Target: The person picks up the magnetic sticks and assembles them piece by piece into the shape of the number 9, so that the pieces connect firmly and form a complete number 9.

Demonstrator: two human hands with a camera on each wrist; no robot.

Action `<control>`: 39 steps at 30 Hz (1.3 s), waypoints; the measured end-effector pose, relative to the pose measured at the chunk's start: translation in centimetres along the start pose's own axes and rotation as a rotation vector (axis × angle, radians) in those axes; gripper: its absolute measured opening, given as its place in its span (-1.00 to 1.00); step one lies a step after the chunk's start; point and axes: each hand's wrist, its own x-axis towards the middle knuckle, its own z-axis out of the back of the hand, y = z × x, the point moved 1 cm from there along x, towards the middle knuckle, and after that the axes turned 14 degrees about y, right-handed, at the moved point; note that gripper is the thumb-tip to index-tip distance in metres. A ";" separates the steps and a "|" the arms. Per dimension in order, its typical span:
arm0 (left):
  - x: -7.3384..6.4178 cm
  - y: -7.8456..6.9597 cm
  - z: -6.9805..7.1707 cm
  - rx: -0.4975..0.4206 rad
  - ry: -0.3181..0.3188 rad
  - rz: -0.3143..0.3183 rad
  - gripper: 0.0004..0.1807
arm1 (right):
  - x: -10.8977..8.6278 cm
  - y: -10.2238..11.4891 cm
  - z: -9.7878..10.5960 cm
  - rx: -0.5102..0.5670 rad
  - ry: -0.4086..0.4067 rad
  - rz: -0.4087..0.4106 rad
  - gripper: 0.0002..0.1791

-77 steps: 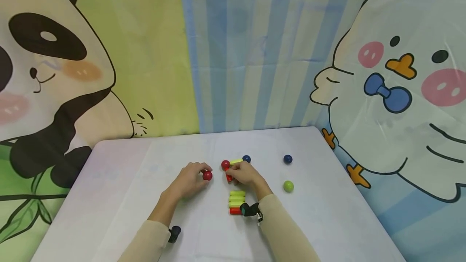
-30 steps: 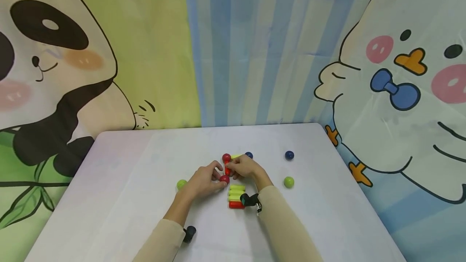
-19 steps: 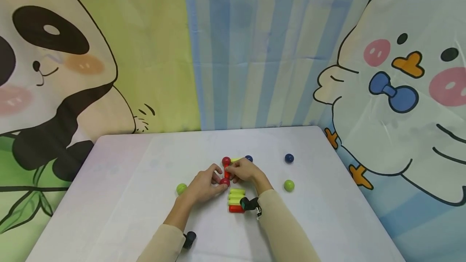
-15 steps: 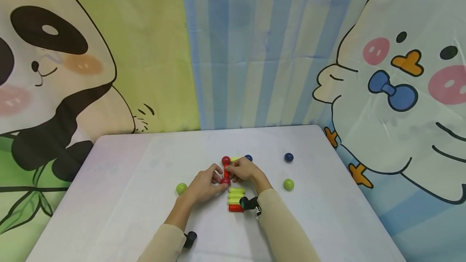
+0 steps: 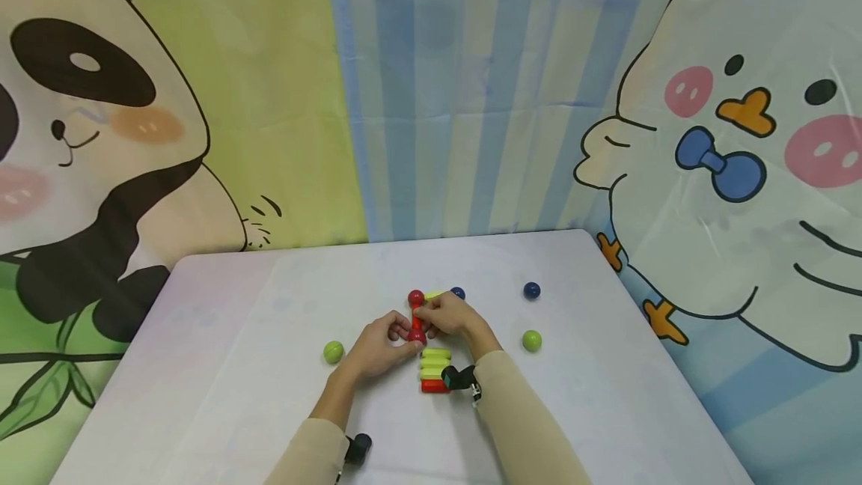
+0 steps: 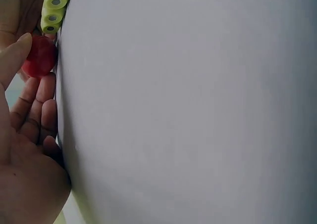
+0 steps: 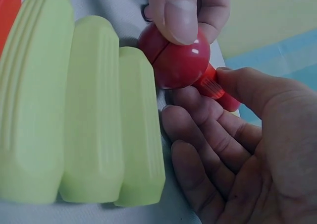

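My left hand [image 5: 378,344] pinches a red ball [image 6: 40,58] between thumb and fingers. That ball sits at the near end of a short red rod [image 7: 212,83], which my right hand [image 5: 453,316] pinches between thumb and fingers. At the rod's far end is a second red ball [image 5: 416,297]. From there a yellow-green rod [image 5: 432,296] runs right to a dark blue ball [image 5: 459,293], partly hidden behind my right hand. Close by on the near side, three yellow-green rods [image 7: 94,110] lie side by side, with a loose red rod [image 5: 435,387] at the near end of the row.
A green ball [image 5: 333,352] lies left of my left hand. Over on the right are another green ball [image 5: 532,340] and, farther back, a blue ball [image 5: 532,290]. All of it rests on a white table [image 5: 606,410] backed by a cartoon-printed curtain [image 5: 458,96].
Since the oldest frame, my left hand has carried the red ball rightward to the red rod's near end, uncovering the left green ball. Over the last half second the hands barely move.
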 end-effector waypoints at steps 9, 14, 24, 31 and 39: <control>-0.1 0.5 -0.2 -0.028 -0.024 0.012 -0.60 | -0.1 -0.2 -0.2 -0.042 -0.009 0.021 -0.67; -0.1 0.6 -0.3 -0.053 -0.020 -0.006 -0.65 | -0.9 -0.4 -0.1 -0.082 0.002 0.065 -0.70; -0.2 1.0 -0.1 -0.080 -0.032 -0.018 -0.71 | -2.0 -1.2 -0.3 -0.228 -0.008 0.168 -0.82; -0.2 0.8 0.0 -0.089 -0.024 -0.018 -0.72 | -3.7 -1.6 -0.3 -0.293 0.016 0.194 -0.87; -0.2 0.6 -0.1 -0.111 -0.029 -0.005 -0.70 | -5.2 -2.1 -0.2 -0.324 0.078 0.213 -0.88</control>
